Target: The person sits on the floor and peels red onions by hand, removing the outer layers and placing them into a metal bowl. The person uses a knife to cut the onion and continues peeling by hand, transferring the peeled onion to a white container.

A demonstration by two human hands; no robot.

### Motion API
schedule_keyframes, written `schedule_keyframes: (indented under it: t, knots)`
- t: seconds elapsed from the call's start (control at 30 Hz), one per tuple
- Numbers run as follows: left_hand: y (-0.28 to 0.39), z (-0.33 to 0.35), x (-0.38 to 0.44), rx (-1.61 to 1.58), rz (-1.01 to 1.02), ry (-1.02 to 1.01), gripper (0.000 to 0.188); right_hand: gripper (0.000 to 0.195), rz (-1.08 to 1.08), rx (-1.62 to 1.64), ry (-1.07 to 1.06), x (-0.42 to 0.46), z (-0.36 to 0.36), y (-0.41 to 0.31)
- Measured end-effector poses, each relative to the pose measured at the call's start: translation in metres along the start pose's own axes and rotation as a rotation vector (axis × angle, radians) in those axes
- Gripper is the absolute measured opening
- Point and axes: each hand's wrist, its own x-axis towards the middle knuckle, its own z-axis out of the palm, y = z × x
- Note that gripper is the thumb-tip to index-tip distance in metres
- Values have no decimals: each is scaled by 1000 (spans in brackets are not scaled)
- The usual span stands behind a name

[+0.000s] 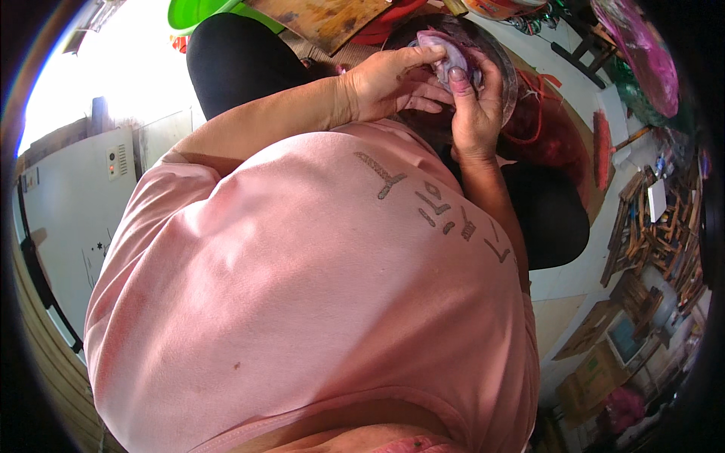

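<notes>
My left hand [391, 79] comes in from the left, its thumb laid on a soft, pale purple-tinged piece [450, 56] whose exact kind I cannot tell. The left fingers spread below the piece. From the right, my right hand [477, 110] pinches the same piece, its thumb on the near side and fingers curled around the far right. That thumb is stained purple. Both hands are above a dark round basin [508, 73] with a greyish rim, and they hide much of what it contains.
A stained wooden board [323, 20] and a green plastic basin [184, 14] are ahead. To the right lie a dark red sack [561, 141] with red cord, a red broom head [601, 150], a woodpile [660, 238] and a cardboard box [595, 376]. A white cabinet [73, 192] stands left.
</notes>
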Motion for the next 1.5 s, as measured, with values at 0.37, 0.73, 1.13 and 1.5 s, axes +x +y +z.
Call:
schedule_keyframes:
  t: [0.37, 0.73, 1.13, 1.5]
  knots:
    - [6, -18, -3, 198, -8, 54, 39, 38, -227, -530, -119, 0, -5, -7]
    - [-2, -16, 2, 377, 3, 177, 43, 41, -354, -666, -187, -1, -8, 0]
    - [-1, -9, -1, 321, -44, 197, 34, 44, -445, -865, -249, 0, -8, -4]
    - [-1, -14, -2, 297, -56, 199, 32, 41, -436, -857, -243, -1, -5, -4]
